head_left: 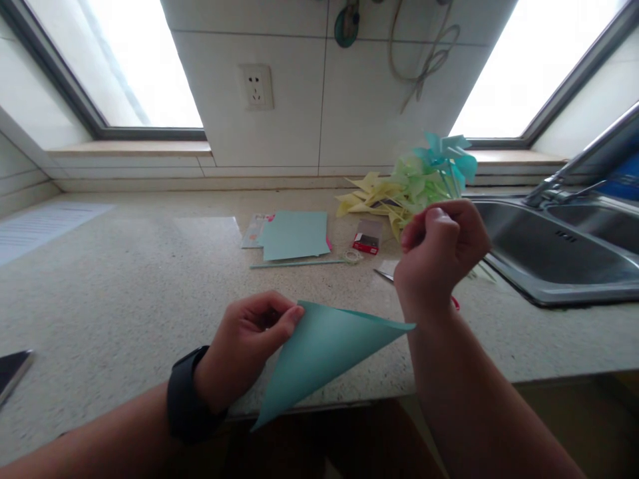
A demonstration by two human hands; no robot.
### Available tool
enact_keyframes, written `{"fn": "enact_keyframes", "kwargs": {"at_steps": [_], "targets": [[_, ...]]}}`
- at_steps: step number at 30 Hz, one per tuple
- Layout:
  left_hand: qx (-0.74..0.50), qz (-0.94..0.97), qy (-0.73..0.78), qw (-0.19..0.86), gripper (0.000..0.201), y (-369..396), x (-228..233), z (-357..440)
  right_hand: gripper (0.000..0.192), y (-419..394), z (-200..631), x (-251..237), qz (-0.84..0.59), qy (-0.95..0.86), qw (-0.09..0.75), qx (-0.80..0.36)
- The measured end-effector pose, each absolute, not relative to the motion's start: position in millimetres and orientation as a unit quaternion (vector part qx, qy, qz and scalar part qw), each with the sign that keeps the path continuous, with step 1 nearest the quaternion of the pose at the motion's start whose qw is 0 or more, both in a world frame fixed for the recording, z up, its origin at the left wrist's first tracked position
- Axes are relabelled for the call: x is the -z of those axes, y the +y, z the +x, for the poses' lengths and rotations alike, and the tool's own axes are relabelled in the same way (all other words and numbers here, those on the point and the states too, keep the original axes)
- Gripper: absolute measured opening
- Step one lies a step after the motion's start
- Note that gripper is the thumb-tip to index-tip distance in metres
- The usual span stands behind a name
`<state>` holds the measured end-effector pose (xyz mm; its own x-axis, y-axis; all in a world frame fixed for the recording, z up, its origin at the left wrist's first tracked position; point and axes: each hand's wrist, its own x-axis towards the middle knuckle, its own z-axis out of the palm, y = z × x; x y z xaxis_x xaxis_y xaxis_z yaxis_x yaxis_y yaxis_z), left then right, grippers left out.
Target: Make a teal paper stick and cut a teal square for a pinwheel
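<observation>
A pale teal sheet of paper, folded over into a triangle, is pinched at its upper corner between the thumb and fingers of my left hand. It hangs over the front edge of the counter. My right hand is raised in a closed fist to the right of the paper, apart from it. What that fist holds, if anything, is hidden. Behind my right wrist lie scissors, mostly covered, with a bit of red handle showing. Yellow, green and blue paper pinwheels lie beyond the right hand.
Farther back on the speckled counter lie a stack of teal paper squares, a thin stick and a small red box. A metal sink is at right. A dark flat object and printed sheet are left.
</observation>
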<state>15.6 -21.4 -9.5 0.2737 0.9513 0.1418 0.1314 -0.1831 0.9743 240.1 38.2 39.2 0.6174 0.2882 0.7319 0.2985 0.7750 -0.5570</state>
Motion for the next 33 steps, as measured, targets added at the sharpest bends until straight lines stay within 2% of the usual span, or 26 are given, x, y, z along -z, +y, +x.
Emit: {"fn": "enact_keyframes", "kwargs": {"at_steps": [6, 13, 17, 21, 24, 27, 29, 33], "targets": [[-0.435, 0.643, 0.431, 0.460, 0.019, -21, 9, 14, 0.017, 49, 250, -30, -0.386, -0.499, 0.772, 0.076], [-0.445, 0.635, 0.431, 0.461, 0.018, -22, 7, 14, 0.016, -13, 257, 5, -0.478, -0.512, 0.700, 0.139], [-0.447, 0.641, 0.428, 0.454, 0.017, -21, 7, 13, 0.015, -33, 259, 11, -0.506, -0.451, 0.723, 0.131], [-0.450, 0.637, 0.424, 0.460, 0.018, -21, 8, 14, 0.016, -40, 271, 6, -0.489, -0.301, 0.818, 0.008], [-0.461, 0.631, 0.420, 0.462, 0.018, -23, 9, 14, 0.013, -59, 269, 6, -0.465, -0.278, 0.835, -0.089], [-0.467, 0.629, 0.417, 0.461, 0.019, -24, 9, 14, 0.008, -87, 249, 12, -0.408, -0.264, 0.828, -0.280], [-0.470, 0.631, 0.414, 0.458, 0.019, -24, 8, 14, 0.007, -103, 230, 16, -0.417, -0.242, 0.802, -0.353], [-0.475, 0.614, 0.423, 0.468, 0.019, -30, 4, 17, 0.031, -117, 200, 16, -0.454, -0.269, 0.712, -0.463]]}}
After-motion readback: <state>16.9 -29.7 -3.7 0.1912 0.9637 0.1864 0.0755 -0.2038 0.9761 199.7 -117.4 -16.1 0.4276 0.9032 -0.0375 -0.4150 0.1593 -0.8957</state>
